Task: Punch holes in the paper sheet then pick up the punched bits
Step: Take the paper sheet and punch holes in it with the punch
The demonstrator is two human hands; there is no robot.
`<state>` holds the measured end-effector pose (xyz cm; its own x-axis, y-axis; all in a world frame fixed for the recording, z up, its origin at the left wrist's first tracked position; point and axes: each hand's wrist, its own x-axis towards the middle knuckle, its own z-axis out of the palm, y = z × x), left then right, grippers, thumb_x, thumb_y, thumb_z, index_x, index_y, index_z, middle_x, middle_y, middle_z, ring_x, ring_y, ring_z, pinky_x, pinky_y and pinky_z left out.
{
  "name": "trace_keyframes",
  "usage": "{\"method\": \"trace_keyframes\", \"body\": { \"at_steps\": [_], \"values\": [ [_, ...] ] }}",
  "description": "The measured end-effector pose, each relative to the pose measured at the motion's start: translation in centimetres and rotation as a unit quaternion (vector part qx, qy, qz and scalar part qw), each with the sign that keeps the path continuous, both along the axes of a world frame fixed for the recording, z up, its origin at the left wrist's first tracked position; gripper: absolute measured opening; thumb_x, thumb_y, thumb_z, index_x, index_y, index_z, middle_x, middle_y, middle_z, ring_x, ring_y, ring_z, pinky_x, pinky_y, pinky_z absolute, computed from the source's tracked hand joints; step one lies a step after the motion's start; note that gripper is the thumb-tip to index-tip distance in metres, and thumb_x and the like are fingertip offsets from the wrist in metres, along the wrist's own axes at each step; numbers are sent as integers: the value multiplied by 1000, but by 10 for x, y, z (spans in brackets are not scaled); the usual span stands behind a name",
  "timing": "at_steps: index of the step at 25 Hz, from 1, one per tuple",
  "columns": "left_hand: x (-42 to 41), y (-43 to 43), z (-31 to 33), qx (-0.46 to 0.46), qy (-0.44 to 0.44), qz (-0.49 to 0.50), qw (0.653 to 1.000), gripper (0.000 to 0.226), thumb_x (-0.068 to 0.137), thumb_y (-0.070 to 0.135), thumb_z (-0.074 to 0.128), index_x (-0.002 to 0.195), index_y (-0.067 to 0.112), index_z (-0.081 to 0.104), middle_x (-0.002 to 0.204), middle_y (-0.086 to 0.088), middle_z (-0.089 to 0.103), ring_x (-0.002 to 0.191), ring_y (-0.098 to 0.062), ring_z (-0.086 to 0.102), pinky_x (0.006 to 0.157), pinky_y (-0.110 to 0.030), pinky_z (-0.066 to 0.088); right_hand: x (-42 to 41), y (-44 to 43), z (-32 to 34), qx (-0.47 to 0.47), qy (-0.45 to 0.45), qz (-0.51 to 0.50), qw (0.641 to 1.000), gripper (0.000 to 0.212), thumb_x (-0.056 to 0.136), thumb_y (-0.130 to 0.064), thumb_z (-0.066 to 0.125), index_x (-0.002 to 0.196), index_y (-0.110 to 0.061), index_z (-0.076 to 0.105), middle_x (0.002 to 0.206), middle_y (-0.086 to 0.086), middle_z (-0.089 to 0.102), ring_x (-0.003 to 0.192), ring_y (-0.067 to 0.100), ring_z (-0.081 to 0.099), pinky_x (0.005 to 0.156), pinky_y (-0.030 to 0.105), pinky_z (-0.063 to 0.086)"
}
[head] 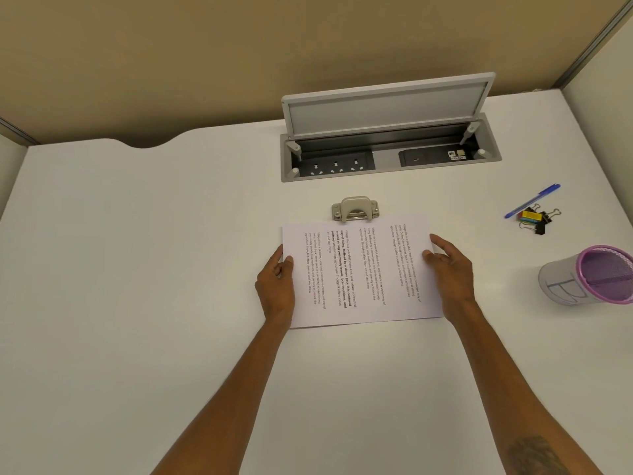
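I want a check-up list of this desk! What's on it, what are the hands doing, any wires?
Surface: white desk, looks clean.
Job's things: printed paper sheet with its far edge at the grey hole punch; no punched bits seen.
Clutter: blue pen, binder clips, purple mesh cup, all on the right.
Hands: left hand and right hand grip the sheet's side edges.
Cables: nothing seen.
Surroundings: open socket box, tan partition.

Both hands grip paper sheet edges; far edge at hole punch.
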<state>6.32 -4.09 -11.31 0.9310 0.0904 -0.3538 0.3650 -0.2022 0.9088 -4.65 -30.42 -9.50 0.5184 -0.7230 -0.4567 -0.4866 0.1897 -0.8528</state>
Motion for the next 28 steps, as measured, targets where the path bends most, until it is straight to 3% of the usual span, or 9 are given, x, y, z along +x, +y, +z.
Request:
{"method": "trace_keyframes", "body": {
  "at_steps": [3, 7, 12, 13, 16, 19, 22, 25, 28],
  "values": [
    [4, -2, 0, 6, 3, -2, 1000, 39, 100, 17, 58, 139, 16, 58, 132, 5, 64, 107, -7, 64, 89, -13, 50, 6, -1, 0, 5, -3, -5, 1000, 37, 93, -15, 60, 129, -27, 65, 104, -14, 70, 91, 2, 64, 76, 20, 47],
    [7, -5, 1, 10, -2, -5, 1000, 39, 100, 17, 58, 139, 16, 58, 134, 3, 64, 107, -7, 63, 85, -8, 48, 11, -2, 0, -9, -3, -2, 1000, 38, 94, -13, 59, 130, -25, 64, 111, -8, 69, 88, -3, 62, 75, 16, 46],
    [11, -6, 2, 37, 0, -15, 999, 39, 100, 20, 57, 139, 15, 56, 136, 1, 62, 107, -6, 61, 82, -3, 46, 12, -2, 0, -17, -3, -2, 1000, 38, 94, -12, 58, 130, -24, 64, 119, -5, 68, 91, 6, 63, 80, 22, 46],
    [11, -6, 3, 44, -4, -18, 999, 39, 101, 21, 56, 140, 15, 56, 137, 0, 62, 109, -7, 61, 87, -6, 48, 12, -2, 0, -17, -3, -3, 1000, 38, 94, -12, 58, 130, -24, 64, 119, -4, 68, 91, 6, 63, 80, 21, 46],
    [10, -6, 2, 73, -19, -29, 997, 39, 102, 24, 54, 140, 14, 56, 138, -1, 61, 118, -16, 62, 105, -31, 48, 12, -2, 0, -17, 1, -6, 1000, 38, 95, -13, 58, 130, -25, 63, 118, -3, 69, 88, 0, 62, 73, 16, 45],
    [9, -7, 2, 52, -14, -3, 999, 38, 100, 21, 58, 137, 13, 60, 136, -3, 63, 119, -18, 63, 107, -37, 49, 11, -3, 1, -25, 5, -3, 1000, 37, 96, -13, 58, 131, -24, 63, 119, -5, 67, 87, -4, 60, 70, 13, 43],
    [9, -4, 1, 15, 8, 13, 1000, 38, 98, 22, 61, 135, 14, 61, 134, 0, 65, 116, -15, 64, 101, -30, 52, 12, -3, 2, -28, 7, -3, 1000, 37, 96, -12, 58, 131, -24, 63, 120, -4, 67, 88, 2, 61, 71, 14, 44],
    [10, -1, -1, -23, 33, 31, 999, 37, 95, 23, 65, 132, 16, 64, 126, 5, 68, 103, -2, 66, 80, -6, 52, 12, -2, 2, -25, 6, -11, 1000, 37, 95, -13, 58, 131, -24, 63, 124, -2, 68, 96, 11, 62, 77, 19, 44],
    [9, 0, -4, -38, 40, 46, 997, 35, 93, 21, 69, 127, 14, 68, 119, 6, 71, 94, 8, 65, 70, -3, 51, 12, -1, 2, -29, 6, -11, 999, 37, 95, -13, 58, 130, -25, 63, 125, -1, 68, 100, 14, 63, 77, 19, 46]
  ]
}}
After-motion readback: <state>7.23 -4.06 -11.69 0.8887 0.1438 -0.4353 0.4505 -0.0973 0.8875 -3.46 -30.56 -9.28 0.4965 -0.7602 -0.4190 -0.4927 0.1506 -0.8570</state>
